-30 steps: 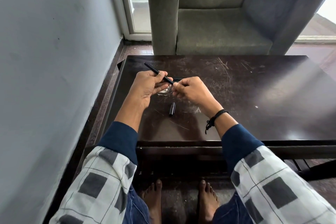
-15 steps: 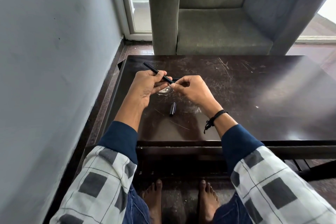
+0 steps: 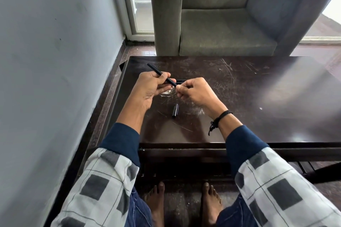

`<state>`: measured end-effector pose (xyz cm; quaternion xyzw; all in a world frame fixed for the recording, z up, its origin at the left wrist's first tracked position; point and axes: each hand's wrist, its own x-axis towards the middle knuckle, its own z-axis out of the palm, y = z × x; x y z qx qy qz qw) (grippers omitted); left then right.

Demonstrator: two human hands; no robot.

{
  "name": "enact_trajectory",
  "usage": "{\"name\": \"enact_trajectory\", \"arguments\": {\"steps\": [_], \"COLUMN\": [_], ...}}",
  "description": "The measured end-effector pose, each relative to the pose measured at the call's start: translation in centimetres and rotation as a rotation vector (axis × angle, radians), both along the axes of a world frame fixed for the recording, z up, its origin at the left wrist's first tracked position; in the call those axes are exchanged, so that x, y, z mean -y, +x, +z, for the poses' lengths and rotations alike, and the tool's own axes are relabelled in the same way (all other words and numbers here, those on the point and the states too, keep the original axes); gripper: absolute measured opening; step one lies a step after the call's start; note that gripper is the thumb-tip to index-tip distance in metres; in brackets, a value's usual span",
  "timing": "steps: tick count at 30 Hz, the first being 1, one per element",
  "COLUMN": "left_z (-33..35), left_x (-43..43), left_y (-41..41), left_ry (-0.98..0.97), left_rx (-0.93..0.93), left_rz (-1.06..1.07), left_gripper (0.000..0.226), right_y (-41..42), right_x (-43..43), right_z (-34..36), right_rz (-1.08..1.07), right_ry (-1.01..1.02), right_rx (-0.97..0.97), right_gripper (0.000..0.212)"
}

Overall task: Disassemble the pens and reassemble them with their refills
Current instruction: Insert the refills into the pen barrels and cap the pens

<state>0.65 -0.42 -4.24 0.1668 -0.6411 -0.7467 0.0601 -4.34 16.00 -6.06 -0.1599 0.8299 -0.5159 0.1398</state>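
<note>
Between left hand (image 3: 153, 84) and right hand (image 3: 191, 91) (both gripping), 1 pen barrel (image 3: 161, 74).

Home living room: grey upholstered armchair (image 3: 221, 24), dark scratched coffee table (image 3: 258, 88), glass door (image 3: 140, 2), bare feet (image 3: 156, 202).

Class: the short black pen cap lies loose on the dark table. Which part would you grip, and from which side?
Pinch the short black pen cap across its middle, coming from above with finger and thumb on its long sides. It lies flat and nearly lengthwise away from the person on the dark table, clear of both hands, so its sides are free.
</note>
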Motion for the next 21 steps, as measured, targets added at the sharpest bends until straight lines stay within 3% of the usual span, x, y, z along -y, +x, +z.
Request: {"name": "enact_trajectory", "arguments": {"steps": [4,6,8,10,13,21], "left_z": [0.1,0.1,0.1,0.0,0.1,0.0], "left_x": [0.7,1.2,1.5,1.6,1.5,1.5], "left_y": [-0.2,-0.3,-0.3,-0.2,-0.1,-0.2], "left_ry": [0.009,0.032,0.05,0.06,0.066,0.049], "left_rx": [-0.003,0.005,0.013,0.016,0.018,0.031], "left_rz": [0.098,0.159,0.198,0.209,0.21,0.194], "left_gripper": [0.012,0.011,0.01,0.011,0.015,0.013], "right_y": [-0.2,-0.1,0.0,0.4,0.9,0.8], "right_x": [0.0,-0.1,-0.4,-0.4,0.0,0.1], "right_z": [-0.5,-0.6,-0.5,-0.4,-1.1,-1.9], "right_rz": [-0.065,-0.086,-0.049,0.076,0.277,0.33], "right_ry": [0.004,0.068,0.257,0.484,0.655,0.729], "right_rx": [-0.043,-0.081,-0.16,-0.223,-0.272,-0.371], "right_gripper": [0.033,0.023,0.007,0.02,0.036,0.018]}}
